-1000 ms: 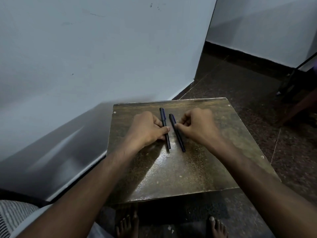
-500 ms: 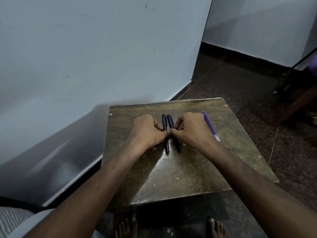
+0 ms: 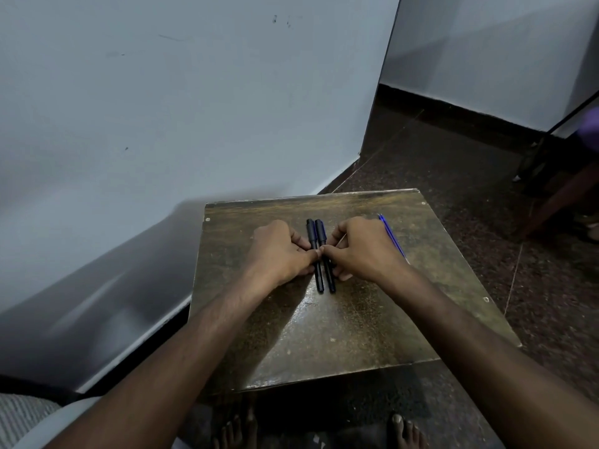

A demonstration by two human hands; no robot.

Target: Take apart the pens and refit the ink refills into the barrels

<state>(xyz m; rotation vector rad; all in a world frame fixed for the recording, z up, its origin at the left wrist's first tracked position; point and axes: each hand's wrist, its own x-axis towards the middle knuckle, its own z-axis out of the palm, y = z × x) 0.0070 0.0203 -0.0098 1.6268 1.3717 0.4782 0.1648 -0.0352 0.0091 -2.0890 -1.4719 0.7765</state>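
Observation:
Two dark capped pens lie side by side, touching, in the middle of a small wooden table [image 3: 356,335]. My left hand [image 3: 278,251] has curled fingers and pinches the left pen [image 3: 311,233] at mid-length, thumb on top. My right hand [image 3: 364,251] is curled the same way and pinches the right pen [image 3: 321,231]. The two thumbs meet over the pens. A thin blue ink refill [image 3: 390,236] lies on the table just beyond my right hand, partly hidden by it.
The table stands close to a pale wall [image 3: 194,108] on the left. Dark speckled floor [image 3: 453,157] lies beyond and to the right. Dark furniture legs [image 3: 551,189] stand at the far right. My bare feet [image 3: 236,429] show under the table's near edge.
The two pens lay apart and at an angle a second ago; both hands have drawn them together, parallel and touching. The blue refill has come into view by my right hand.

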